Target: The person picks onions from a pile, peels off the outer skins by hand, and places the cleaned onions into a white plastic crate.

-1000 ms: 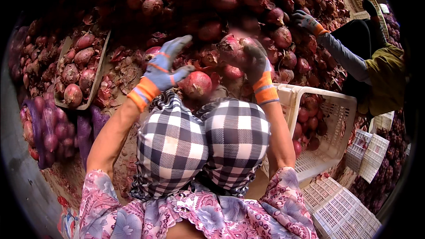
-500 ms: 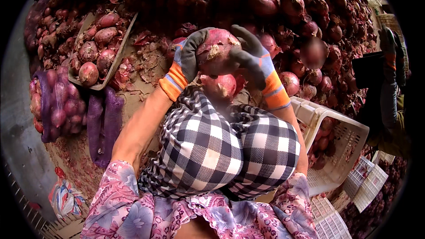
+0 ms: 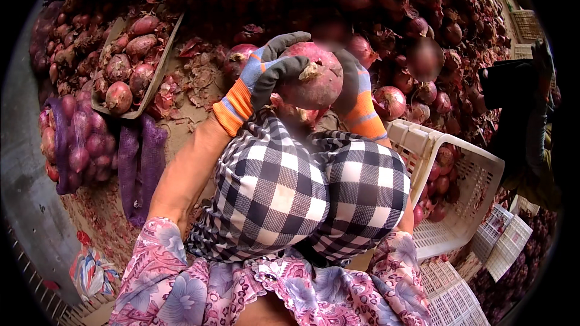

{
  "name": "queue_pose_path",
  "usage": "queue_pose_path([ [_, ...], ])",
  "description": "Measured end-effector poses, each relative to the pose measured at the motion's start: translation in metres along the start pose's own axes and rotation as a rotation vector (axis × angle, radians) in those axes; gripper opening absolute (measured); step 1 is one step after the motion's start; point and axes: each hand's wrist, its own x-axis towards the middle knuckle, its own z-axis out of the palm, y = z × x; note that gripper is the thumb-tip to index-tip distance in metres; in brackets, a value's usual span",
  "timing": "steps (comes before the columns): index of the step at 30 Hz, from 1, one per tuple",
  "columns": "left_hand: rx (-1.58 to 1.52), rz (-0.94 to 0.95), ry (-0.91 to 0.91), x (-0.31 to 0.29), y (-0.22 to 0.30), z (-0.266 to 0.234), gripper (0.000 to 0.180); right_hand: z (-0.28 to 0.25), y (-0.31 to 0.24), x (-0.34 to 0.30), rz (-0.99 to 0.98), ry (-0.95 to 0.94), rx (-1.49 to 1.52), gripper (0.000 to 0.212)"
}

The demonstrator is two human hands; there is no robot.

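Observation:
Both gloved hands hold one large red onion [image 3: 309, 75] above my checked knees. My left hand [image 3: 266, 72], in a grey and blue glove with an orange cuff, wraps its fingers over the onion's left side and top. My right hand [image 3: 353, 87] in a matching glove cups the onion's right side. A big heap of red onions [image 3: 399, 18] fills the ground just beyond my hands. Another onion shows just beneath the held one, partly hidden by my knee.
A white plastic crate [image 3: 465, 175] with a few onions lies tilted at my right. A tray of onions [image 3: 130, 69] and a purple mesh sack of onions [image 3: 75, 145] sit at left. Another person [image 3: 525, 115] crouches at far right. Flat white crates [image 3: 447, 290] lie at lower right.
Both hands lifted a large onion off the heap and brought it nearer, above my knees. The view swung left, so the other person slid to the right edge.

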Motion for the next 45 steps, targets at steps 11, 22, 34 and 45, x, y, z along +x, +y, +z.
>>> queue_pose_path([
  [11, 0.131, -0.096, 0.128, 0.032, -0.017, 0.005, 0.019, 0.015, 0.019, -0.018, 0.517, -0.082, 1.085, 0.036],
  [22, 0.097, -0.408, 0.125, 0.037, -0.020, -0.020, 0.017, 0.004, 0.006, -0.029, 0.594, -0.108, 1.460, 0.043],
  [34, 0.045, -0.174, 0.015, 0.034, -0.005, -0.011, 0.018, 0.008, -0.016, -0.015, 0.436, -0.059, 0.739, 0.046],
  [45, 1.165, -0.314, -0.152, 0.020, -0.056, -0.037, 0.030, -0.005, 0.001, -0.021, 0.372, -0.014, 1.381, 0.062],
])
